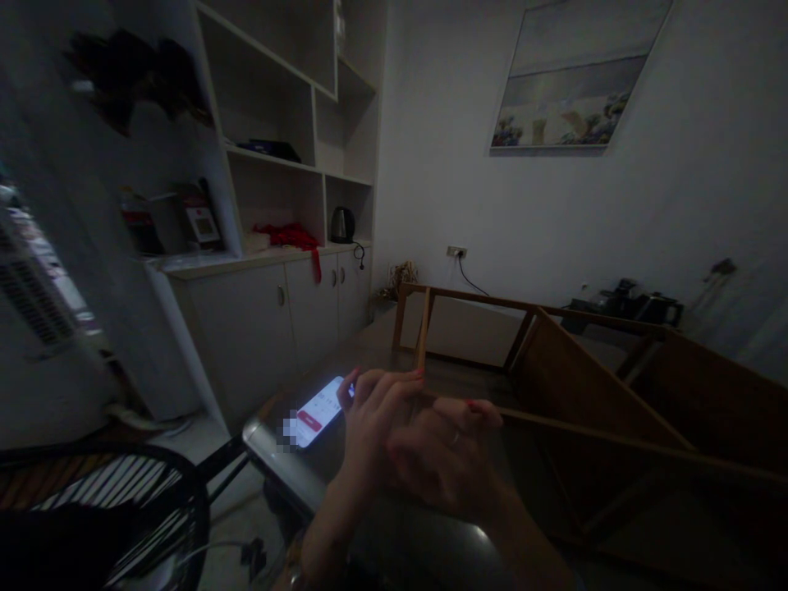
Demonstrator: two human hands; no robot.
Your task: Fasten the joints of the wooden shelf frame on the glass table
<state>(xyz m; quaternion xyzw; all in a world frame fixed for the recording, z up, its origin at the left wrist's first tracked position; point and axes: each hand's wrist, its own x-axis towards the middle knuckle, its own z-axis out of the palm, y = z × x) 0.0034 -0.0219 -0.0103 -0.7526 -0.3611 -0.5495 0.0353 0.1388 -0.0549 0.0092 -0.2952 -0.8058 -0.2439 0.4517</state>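
Observation:
My left hand (378, 410) is at the near left corner of a brown wooden frame (591, 431), which lies on its side on the table. Its fingers bend over that corner, with the fingertips against a wooden bar (423, 328); the grip itself is partly hidden. Close beside it, my right hand (452, 451) is curled, a ring on one finger, at the near end of the frame's front rail. Whatever it pinches, if anything, is out of sight. A lit phone (323, 410) lies left of my left hand, near the table edge.
A dark woven chair (104, 509) stands at the lower left. White cabinets (246, 328) line the left wall, with a kettle (343, 224) and red cloth (292, 236) on top. Beyond the frame are a wall socket with cord (456, 251) and dark items (640, 304).

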